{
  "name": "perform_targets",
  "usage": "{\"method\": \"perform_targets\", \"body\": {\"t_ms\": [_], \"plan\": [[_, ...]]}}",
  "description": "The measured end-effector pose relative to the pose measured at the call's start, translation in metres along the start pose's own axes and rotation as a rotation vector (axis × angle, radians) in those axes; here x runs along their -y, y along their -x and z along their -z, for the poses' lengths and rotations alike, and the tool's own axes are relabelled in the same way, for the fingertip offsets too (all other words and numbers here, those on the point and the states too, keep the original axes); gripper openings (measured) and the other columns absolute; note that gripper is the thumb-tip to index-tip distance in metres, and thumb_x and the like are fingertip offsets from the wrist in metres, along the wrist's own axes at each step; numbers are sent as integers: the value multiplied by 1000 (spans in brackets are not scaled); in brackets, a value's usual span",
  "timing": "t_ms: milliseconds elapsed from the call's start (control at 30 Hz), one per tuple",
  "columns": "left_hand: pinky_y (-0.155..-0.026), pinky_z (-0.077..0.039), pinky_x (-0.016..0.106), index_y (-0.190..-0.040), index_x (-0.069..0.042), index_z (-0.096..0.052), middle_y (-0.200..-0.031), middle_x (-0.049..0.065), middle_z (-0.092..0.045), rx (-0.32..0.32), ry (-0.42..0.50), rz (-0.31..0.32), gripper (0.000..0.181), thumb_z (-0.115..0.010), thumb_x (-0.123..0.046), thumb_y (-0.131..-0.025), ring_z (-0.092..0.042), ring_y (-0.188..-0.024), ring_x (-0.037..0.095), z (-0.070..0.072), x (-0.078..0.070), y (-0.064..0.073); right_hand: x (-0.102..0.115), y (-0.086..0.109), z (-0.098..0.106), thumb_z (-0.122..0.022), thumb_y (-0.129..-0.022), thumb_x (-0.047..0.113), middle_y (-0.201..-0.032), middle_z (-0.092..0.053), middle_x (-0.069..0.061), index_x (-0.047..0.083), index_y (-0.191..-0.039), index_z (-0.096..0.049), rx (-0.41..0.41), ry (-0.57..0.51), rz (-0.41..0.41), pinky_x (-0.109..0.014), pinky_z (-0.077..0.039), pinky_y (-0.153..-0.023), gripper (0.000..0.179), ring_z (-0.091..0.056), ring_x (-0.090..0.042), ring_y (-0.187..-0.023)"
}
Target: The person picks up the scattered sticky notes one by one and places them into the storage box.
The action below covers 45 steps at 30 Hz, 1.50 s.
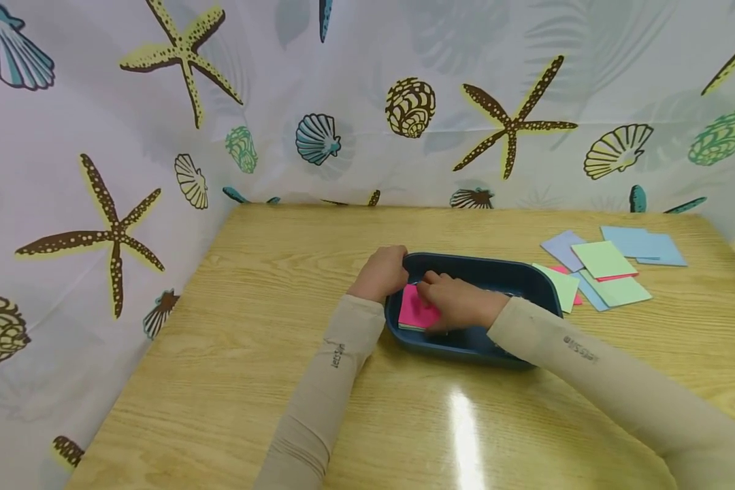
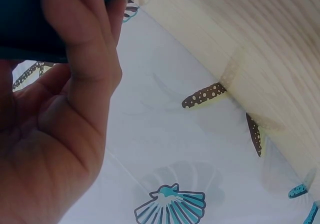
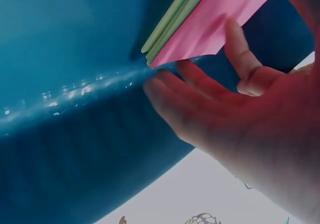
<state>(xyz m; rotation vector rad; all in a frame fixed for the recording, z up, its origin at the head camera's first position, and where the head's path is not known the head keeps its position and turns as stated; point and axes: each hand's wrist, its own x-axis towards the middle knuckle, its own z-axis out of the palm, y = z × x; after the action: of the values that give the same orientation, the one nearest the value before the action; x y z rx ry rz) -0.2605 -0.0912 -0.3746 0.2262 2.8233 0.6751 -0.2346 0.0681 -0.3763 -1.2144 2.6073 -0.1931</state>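
A dark blue plastic bin (image 1: 478,352) rests on the table. My left hand (image 1: 381,273) grips its left end, fingers curled over the rim, as the left wrist view also shows around the blue wall (image 2: 30,24). Inside the bin's left end lies a small stack of square paper notes (image 1: 413,309), bright pink on top with pale green layers beneath. My right hand (image 1: 462,303) reaches into the bin beside this stack. Seen from the right wrist, its fingers (image 3: 200,86) are loosely extended along the stack's edge, and one fingertip touches the pink sheet (image 3: 200,29).
Right of the bin, loose paper squares lie scattered and overlapping: green (image 1: 604,258), lavender (image 1: 562,249), blue (image 1: 664,250) and bits of pink. A pale green sheet (image 1: 560,289) sits right by the bin's right end. A shell-and-starfish curtain (image 1: 367,61) borders the wooden table (image 1: 269,292).
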Motion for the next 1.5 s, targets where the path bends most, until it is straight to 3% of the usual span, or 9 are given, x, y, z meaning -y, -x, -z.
{"method": "perform_targets", "body": {"t_ms": [367,667,1167,1300,1500], "plan": [[-81,-48,31,-136,-2,-52,-127,13,-59,3,10,-2,44,-52,-2,-92,-56,-89,22,-1,2,-1,4,-12,-5,-81,-75,33,-100,-51,-11,-4,-119,-56,-9,42,61,-39,-47,-70,62,-49,-25,-84],[-79,-48,32,-135,-1,-53,-127,15,-60,-5,3,-22,42,-52,-1,-93,-56,-88,22,-1,2,2,4,-18,-11,-81,-73,38,-110,-54,-16,-3,-131,-52,-1,79,45,-45,-48,-73,76,-51,-29,-89],[-79,-47,32,-129,-2,-57,-121,14,-62,-3,12,-12,37,-50,-2,-93,-56,-89,22,1,0,3,6,-19,-11,-80,-76,39,-112,-55,-16,0,-125,-57,-41,107,76,-46,-47,-73,67,-53,-31,-92],[-80,-48,33,-130,-1,-56,-121,14,-62,0,21,-8,38,-51,-1,-92,-56,-88,22,1,1,3,8,-16,-6,-80,-75,41,-110,-55,-16,-2,-126,-53,12,125,36,-44,-47,-71,72,-53,-31,-91],[-84,-49,34,-134,-1,-53,-126,14,-59,-6,5,-11,43,-51,0,-91,-57,-93,22,0,1,2,6,-10,4,-84,-69,40,-112,-50,-18,-3,-131,-46,179,136,-104,-47,-46,-78,84,-51,-31,-95]]}}
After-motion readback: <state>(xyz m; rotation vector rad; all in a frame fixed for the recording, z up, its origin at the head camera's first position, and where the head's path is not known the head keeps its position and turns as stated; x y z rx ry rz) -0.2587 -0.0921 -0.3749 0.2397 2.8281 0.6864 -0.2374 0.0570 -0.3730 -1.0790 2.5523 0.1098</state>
